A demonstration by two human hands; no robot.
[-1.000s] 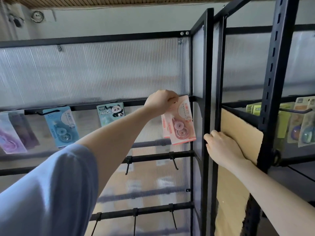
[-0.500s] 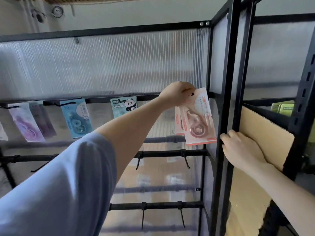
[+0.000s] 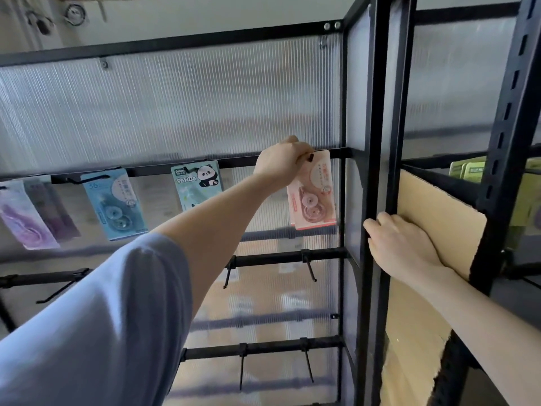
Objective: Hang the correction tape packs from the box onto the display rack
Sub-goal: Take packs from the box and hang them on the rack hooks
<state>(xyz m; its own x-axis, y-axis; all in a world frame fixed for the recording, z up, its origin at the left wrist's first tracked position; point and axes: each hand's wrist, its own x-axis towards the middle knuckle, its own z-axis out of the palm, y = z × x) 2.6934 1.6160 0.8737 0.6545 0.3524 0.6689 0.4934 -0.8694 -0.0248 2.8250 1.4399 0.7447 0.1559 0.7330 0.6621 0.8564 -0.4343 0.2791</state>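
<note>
**Up at the top rail, a pink pack meets its hook**

Up on the black display rack (image 3: 377, 112), the left hand (image 3: 281, 164) is raised to the upper crossbar (image 3: 152, 170), fingers curled over the top edge of a pink correction tape pack (image 3: 314, 194). A second pink card peeks out just behind the first. A dark hook tip (image 3: 310, 157) shows right at the fingers, at the top of the card. The pack hangs nearly upright, a touch tilted, against the ribbed translucent panel (image 3: 175, 106).

Along the same bar to the left: a panda pack (image 3: 197, 184), a blue pack (image 3: 115, 203) on its own hook, and purple packs (image 3: 26, 218) at the far edge, all hanging, all a bit blurred.

Over on the right, the right hand (image 3: 401, 244) is wrapped around the rack's black upright post, fingers curled around its front edge, the back of the hand lying against a cardboard sheet (image 3: 439, 212). Green packs (image 3: 468, 171) sit beyond it on the neighbouring section.

Lower down, two more crossbars carry bare hooks (image 3: 308, 268).
</note>
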